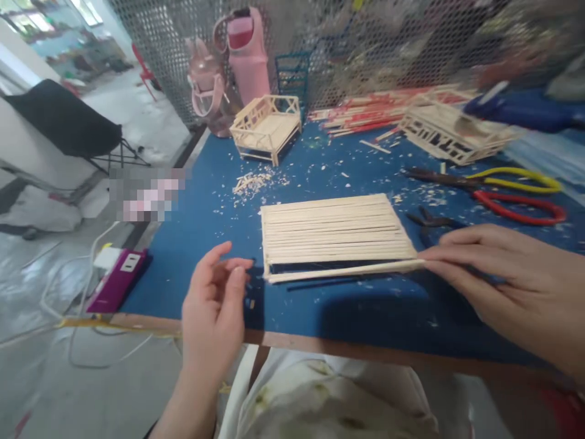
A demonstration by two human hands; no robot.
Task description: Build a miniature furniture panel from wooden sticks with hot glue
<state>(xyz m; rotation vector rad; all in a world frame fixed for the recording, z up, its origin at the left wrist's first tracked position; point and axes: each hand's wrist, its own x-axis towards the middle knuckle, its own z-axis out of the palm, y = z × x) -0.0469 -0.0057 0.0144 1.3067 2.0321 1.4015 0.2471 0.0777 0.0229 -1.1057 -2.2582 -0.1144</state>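
A flat panel of thin wooden sticks (331, 230) laid side by side rests on the blue tabletop in front of me. My right hand (512, 280) pinches the right end of a single wooden stick (347, 271) between thumb and fingers. This stick runs along the panel's near side, and its left end reaches the panel's near left corner; whether it touches there I cannot tell. Left of that corner, my left hand (214, 308) is raised with fingers curled loosely and apart, holding nothing.
Small pliers (429, 219) and red-and-yellow-handled cutters (475, 180) lie right of the panel. Behind stand two little stick-built furniture models, a bench (269, 125) and another frame (452, 131), near red-tipped sticks (365, 110). Pink bottles (249, 61) stand at back; a purple power strip (116, 283) sits left.
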